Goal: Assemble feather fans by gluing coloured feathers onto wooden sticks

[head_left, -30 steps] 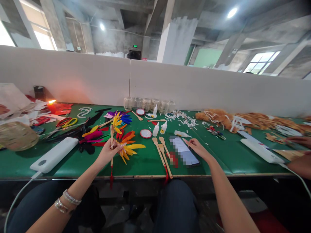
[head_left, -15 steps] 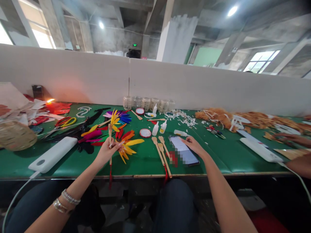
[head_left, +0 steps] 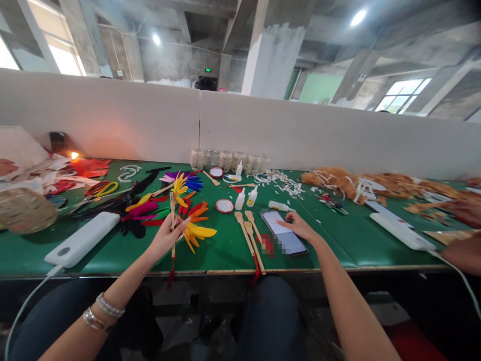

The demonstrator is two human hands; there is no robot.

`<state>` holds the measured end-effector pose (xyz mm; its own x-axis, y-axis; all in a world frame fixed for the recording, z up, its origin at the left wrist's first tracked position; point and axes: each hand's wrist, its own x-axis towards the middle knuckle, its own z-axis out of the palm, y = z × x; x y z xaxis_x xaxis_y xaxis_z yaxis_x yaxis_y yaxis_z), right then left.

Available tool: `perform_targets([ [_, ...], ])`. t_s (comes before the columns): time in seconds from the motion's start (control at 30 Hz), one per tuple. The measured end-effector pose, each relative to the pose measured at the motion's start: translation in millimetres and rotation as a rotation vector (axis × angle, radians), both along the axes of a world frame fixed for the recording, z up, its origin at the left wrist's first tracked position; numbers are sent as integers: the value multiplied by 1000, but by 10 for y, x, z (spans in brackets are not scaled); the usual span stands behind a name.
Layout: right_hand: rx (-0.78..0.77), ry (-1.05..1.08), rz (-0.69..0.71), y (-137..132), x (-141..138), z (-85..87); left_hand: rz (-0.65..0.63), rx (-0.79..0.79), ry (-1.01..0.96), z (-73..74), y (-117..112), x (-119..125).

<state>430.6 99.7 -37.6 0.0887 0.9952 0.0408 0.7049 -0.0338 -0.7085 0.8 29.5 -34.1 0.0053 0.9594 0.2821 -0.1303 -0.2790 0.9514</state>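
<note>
My left hand (head_left: 169,233) is closed around a thin wooden stick (head_left: 173,213), held upright near the table's front edge. Yellow feathers (head_left: 180,185) fan out at its top, and a red tassel (head_left: 172,273) hangs from its lower end. Just right of that hand are loose yellow and orange feathers (head_left: 199,231); whether the fingers touch them I cannot tell. My right hand (head_left: 297,225) is over a phone (head_left: 289,239) lying on the table, one finger reaching over its lit screen and the others loosely bent. Several wooden sticks (head_left: 248,235) with rounded ends lie between my hands.
White glue bottles (head_left: 239,199) and a red-rimmed lid (head_left: 224,206) are mid-table. Glass jars (head_left: 225,160) line the partition. White power banks (head_left: 84,239) lie left and right. A small flame (head_left: 74,156) burns at the far left. Another person's hand (head_left: 466,210) is at the right.
My right hand's finger has shifted slightly left over the phone screen, which now shows more plainly. A long yellow feather beside my left hand has dipped and drawn back left. The stick is still held.
</note>
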Motion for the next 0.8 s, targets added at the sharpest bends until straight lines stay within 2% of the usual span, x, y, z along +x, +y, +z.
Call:
perform_targets([
  [0.2, 22, -34, -23, 66, 43, -72, 32, -5, 40, 9, -1, -17],
  [0.43, 18, -17, -51, 62, 45, -70, 26, 17, 53, -20, 18, -35],
  [0.63, -37, 120, -57, -54, -15, 35, 18, 17, 68, -19, 27, -40],
  [0.8, -60, 154, -15, -213, 1, 147, 20, -4, 61, -8, 19, -47],
])
